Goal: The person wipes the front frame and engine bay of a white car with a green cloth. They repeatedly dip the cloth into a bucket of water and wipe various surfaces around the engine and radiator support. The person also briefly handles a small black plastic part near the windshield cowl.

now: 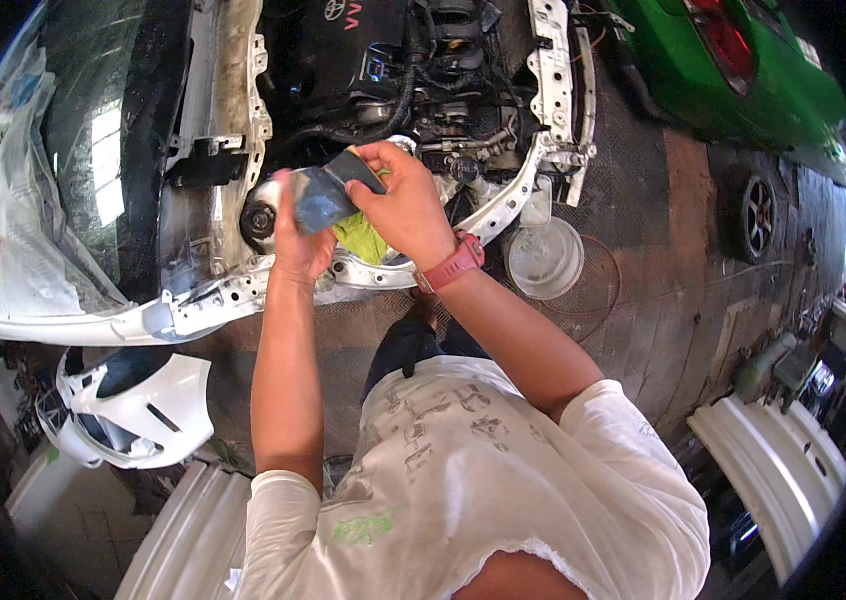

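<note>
A dark grey sheet of sandpaper (323,200) is held up between my two hands over the edge of an open engine bay. My left hand (299,242), slightly blurred, grips the sheet's left end. The fingers and thumb of my right hand (405,205) pinch its upper right end. Below the sheet, a yellow-green cloth (363,240) lies by the white body frame (383,277) of the car. A round black strut mount (259,220) shows just left of my left hand. Beyond my hands sits the engine (343,60) with its dark cover and hoses.
A whitish bucket (545,262) stands on the floor right of the frame, beside a thin reddish hoop or hose (615,290). A green car (773,90) and a loose wheel (758,215) are at the far right. A white bumper part (168,420) lies at the left.
</note>
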The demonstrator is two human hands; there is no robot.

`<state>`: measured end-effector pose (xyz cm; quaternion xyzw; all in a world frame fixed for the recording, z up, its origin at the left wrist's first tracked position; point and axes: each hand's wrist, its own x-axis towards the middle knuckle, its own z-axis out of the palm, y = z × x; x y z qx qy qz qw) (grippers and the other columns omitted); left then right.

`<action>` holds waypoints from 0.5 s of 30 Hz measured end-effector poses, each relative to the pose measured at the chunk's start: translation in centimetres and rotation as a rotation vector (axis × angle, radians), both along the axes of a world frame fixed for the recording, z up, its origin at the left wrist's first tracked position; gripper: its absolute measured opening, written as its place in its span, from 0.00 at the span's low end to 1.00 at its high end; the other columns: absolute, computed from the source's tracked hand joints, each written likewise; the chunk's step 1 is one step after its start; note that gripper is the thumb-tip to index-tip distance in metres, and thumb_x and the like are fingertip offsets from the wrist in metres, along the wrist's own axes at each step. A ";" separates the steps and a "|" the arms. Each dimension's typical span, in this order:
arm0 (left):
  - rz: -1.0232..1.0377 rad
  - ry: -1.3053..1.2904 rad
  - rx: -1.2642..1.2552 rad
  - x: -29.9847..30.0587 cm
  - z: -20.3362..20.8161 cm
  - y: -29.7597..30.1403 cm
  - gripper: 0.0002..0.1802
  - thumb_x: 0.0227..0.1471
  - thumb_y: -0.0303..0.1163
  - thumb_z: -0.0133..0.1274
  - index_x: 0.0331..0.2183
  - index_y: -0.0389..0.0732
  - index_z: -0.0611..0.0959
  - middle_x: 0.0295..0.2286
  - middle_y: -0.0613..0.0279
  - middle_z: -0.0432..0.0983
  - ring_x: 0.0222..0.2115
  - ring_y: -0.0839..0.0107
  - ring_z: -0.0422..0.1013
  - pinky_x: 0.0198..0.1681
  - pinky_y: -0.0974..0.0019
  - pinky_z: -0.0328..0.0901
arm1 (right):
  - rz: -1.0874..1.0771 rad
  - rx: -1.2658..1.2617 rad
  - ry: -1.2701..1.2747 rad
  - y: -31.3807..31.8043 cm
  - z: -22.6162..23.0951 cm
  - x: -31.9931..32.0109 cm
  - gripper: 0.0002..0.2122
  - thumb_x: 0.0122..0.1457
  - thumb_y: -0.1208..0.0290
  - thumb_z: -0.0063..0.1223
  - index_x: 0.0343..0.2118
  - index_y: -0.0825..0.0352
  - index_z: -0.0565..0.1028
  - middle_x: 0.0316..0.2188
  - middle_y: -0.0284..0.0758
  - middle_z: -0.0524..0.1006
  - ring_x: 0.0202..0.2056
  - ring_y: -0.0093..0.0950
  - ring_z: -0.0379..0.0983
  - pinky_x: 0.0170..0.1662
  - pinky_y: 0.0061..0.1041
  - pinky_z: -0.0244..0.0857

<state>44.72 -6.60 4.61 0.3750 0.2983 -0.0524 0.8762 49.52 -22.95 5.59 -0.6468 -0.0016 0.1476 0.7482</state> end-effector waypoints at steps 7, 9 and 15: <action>-0.518 -0.147 0.384 2.7 -1.7 -5.9 0.35 0.68 0.56 0.56 0.62 0.38 0.76 0.53 0.59 0.78 0.53 0.70 0.74 0.62 0.64 0.67 | -0.298 -0.091 -0.012 -4.8 -5.5 -2.6 0.21 0.61 0.74 0.70 0.56 0.69 0.78 0.45 0.34 0.83 0.45 0.23 0.79 0.49 0.26 0.75; -0.564 -0.055 0.317 3.5 -1.8 -8.8 0.30 0.67 0.44 0.57 0.63 0.38 0.76 0.57 0.57 0.74 0.56 0.69 0.72 0.63 0.64 0.66 | -0.344 -0.214 -0.079 -6.1 -6.8 -2.9 0.22 0.67 0.66 0.68 0.60 0.68 0.75 0.50 0.36 0.82 0.48 0.24 0.79 0.54 0.27 0.75; -0.702 -0.397 0.355 1.8 2.0 -12.2 0.31 0.74 0.45 0.45 0.72 0.49 0.70 0.74 0.67 0.55 0.75 0.64 0.49 0.75 0.57 0.46 | -0.479 0.732 0.441 -11.4 -7.3 -3.9 0.47 0.60 0.22 0.48 0.69 0.60 0.69 0.67 0.37 0.73 0.66 0.38 0.71 0.69 0.44 0.65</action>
